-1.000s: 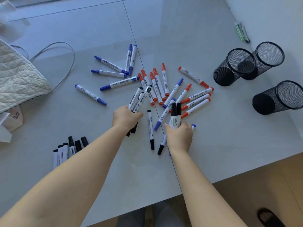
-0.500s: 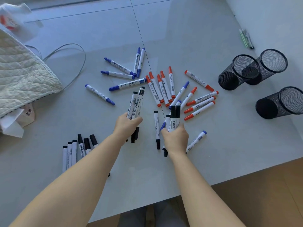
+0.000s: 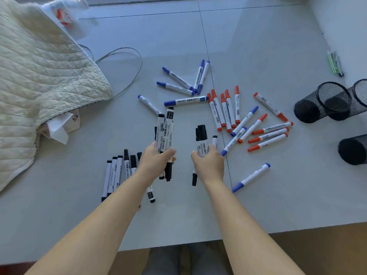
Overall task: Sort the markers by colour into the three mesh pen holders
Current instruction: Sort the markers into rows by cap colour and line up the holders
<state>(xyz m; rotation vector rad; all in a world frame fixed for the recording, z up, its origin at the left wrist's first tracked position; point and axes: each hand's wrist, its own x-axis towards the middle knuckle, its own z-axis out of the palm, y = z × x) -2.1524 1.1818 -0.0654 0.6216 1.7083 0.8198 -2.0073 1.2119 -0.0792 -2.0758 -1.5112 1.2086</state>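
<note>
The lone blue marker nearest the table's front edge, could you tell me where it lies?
In the head view the blue marker lies alone on the table, right of the right hand, below the red markers.

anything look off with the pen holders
Yes: all three mesh pen holders lie tipped on their sides at the table's right edge, openings facing the camera. None stands upright, and none visibly holds a marker.

Both bare forearms reach forward, left hand [image 3: 156,161] and right hand [image 3: 208,163] each closed in a fist-like grip.
</note>
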